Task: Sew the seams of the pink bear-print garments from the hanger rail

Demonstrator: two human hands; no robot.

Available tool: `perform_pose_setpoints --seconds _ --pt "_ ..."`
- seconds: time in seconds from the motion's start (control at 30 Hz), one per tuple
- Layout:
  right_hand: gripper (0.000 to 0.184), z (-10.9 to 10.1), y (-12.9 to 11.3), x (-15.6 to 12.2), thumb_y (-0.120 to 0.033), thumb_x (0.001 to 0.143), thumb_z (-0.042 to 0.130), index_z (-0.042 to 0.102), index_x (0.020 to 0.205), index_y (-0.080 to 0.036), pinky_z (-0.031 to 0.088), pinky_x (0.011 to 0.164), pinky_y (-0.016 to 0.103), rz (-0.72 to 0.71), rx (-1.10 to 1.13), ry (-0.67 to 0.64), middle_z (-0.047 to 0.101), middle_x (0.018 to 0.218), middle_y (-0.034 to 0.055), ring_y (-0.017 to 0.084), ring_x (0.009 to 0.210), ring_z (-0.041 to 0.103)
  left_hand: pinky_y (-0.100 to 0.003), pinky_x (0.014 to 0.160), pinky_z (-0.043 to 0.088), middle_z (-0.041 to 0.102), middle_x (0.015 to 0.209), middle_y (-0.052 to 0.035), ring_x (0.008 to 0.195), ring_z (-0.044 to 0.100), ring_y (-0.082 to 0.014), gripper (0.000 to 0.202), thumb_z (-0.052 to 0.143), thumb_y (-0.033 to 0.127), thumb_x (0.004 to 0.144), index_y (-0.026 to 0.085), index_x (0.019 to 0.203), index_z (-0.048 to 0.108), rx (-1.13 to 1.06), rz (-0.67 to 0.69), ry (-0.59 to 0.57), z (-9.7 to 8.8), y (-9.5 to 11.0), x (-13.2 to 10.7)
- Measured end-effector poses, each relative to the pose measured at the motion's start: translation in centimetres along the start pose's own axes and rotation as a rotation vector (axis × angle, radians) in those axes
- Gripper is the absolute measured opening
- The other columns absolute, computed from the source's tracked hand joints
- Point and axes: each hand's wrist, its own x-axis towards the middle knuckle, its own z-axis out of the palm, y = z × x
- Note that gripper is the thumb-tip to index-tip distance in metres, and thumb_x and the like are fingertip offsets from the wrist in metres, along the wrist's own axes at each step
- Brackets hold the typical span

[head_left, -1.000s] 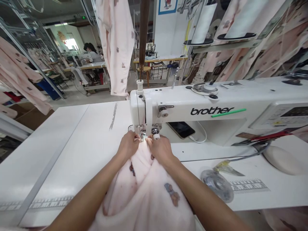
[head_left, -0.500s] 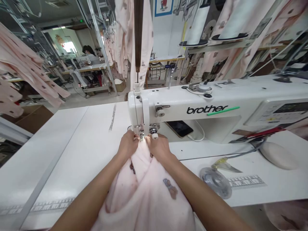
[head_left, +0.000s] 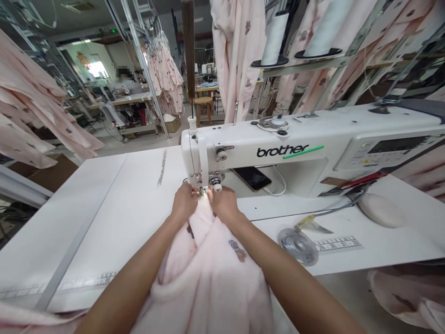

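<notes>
Pale pink fabric [head_left: 208, 273] printed with small brown bear figures runs from my lap up to the needle area of a white sewing machine [head_left: 264, 146]. My left hand [head_left: 185, 200] is closed on the fabric's edge, just left of the presser foot [head_left: 200, 189]. On the other side, my right hand [head_left: 224, 202] grips the fabric close to the foot, its fingertips partly hidden by the machine head. A small light brightens the cloth between both hands. The needle tip is too small to make out.
A phone [head_left: 252, 178] with a white cable lies under the machine arm. To the right are a clear round dish [head_left: 298, 246], a yellow-handled tool [head_left: 313, 225] and a beige oval object [head_left: 380, 210]. Thread cones [head_left: 274, 39] stand above; pink garments [head_left: 238, 55] hang behind. A person sits far left.
My view has shifted, so the machine and tabletop items appear farther left. Both hands keep their hold on the fabric beside the presser foot. The hanging garments behind have swung or shifted in view.
</notes>
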Motion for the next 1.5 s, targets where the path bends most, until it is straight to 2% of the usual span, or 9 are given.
perform_pose_setpoints --seconds 0.23,0.4,0.53,0.63,0.73,0.83,1.0,1.3,1.5 --pt "0.027 0.7 0.2 0.3 -0.024 0.089 0.04 0.064 0.086 -0.012 0.036 0.06 0.027 0.011 0.022 0.025 0.065 0.079 0.0126 0.021 0.078 0.061 -0.028 0.075 0.042 0.061 0.093 -0.0089 0.088 0.058 -0.0212 0.008 0.045 0.013 0.078 0.016 0.079 0.052 0.051 0.01 0.025 0.1 0.0 0.2" --pt "0.027 0.8 0.2 0.4 -0.022 0.089 0.039 0.064 0.083 -0.014 0.036 0.059 0.027 0.018 0.059 0.038 0.064 0.076 0.0102 0.021 0.075 0.06 -0.031 0.08 0.041 0.059 0.1 -0.0116 0.094 0.056 -0.0236 0.015 0.043 0.015 0.08 0.013 0.09 0.054 0.051 0.011 0.024 0.2 -0.1 0.4" --pt "0.022 0.4 0.1 0.2 -0.02 0.087 0.042 0.063 0.082 -0.013 0.035 0.058 0.027 0.001 0.104 0.037 0.065 0.077 0.0102 0.021 0.075 0.06 -0.03 0.077 0.042 0.06 0.1 -0.0097 0.092 0.057 -0.0216 0.017 0.044 0.019 0.081 0.014 0.093 0.055 0.012 0.027 -0.011 -0.3 -0.3 0.3" --pt "0.02 -0.2 0.6 -0.3 -0.023 0.088 0.043 0.061 0.083 -0.014 0.035 0.055 0.025 -0.041 0.177 0.009 0.063 0.066 0.0049 0.018 0.063 0.058 -0.029 0.071 0.042 0.062 0.091 -0.0071 0.083 0.058 -0.0199 0.018 0.044 0.023 0.081 0.015 0.09 0.057 -0.018 0.035 -0.035 -0.7 -0.5 0.3" --pt "0.029 -0.9 1.5 -0.9 -0.03 0.094 0.034 0.058 0.086 -0.015 0.037 0.057 0.021 -0.107 0.271 -0.021 0.058 0.056 -0.0012 0.014 0.057 0.056 -0.028 0.07 0.042 0.063 0.088 -0.0059 0.083 0.058 -0.0195 0.019 0.045 0.022 0.079 0.016 0.091 0.059 -0.044 0.031 -0.051 -0.9 -0.7 0.4" --pt "0.035 -1.3 2.0 -1.2 -0.027 0.097 0.023 0.055 0.088 -0.015 0.038 0.06 0.02 -0.111 0.325 -0.018 0.061 0.066 0.0008 0.013 0.062 0.057 -0.028 0.07 0.042 0.064 0.089 -0.0064 0.084 0.058 -0.0202 0.02 0.046 0.022 0.078 0.016 0.091 0.059 -0.062 0.018 -0.057 -0.8 -0.7 0.6" --pt "0.031 -1.3 2.0 -1.1 -0.022 0.095 0.025 0.054 0.088 -0.014 0.036 0.063 0.023 -0.067 0.335 -0.021 0.062 0.077 0.005 0.017 0.07 0.057 -0.027 0.074 0.041 0.064 0.093 -0.0059 0.088 0.058 -0.0194 0.022 0.046 0.019 0.077 0.016 0.094 0.06 -0.095 0.016 -0.07 -0.6 -0.9 0.8" --pt "0.033 -1.1 2.0 -1.0 -0.024 0.095 0.023 0.054 0.092 -0.014 0.036 0.065 0.025 -0.049 0.371 -0.029 0.062 0.08 0.0067 0.019 0.074 0.056 -0.025 0.066 0.04 0.064 0.084 -0.003 0.079 0.058 -0.0178 0.017 0.046 0.019 0.072 0.016 0.081 0.06 -0.125 0.017 -0.089 -0.5 -1.5 0.8" --pt "0.035 -0.6 2.2 -0.9 -0.028 0.095 0.023 0.054 0.086 -0.014 0.036 0.064 0.026 -0.041 0.395 -0.026 0.061 0.075 0.0071 0.02 0.071 0.056 -0.023 0.062 0.039 0.063 0.076 -0.0006 0.073 0.057 -0.0154 0.012 0.046 0.017 0.069 0.017 0.07 0.057 -0.151 0.03 -0.113 -0.5 -1.5 0.7"
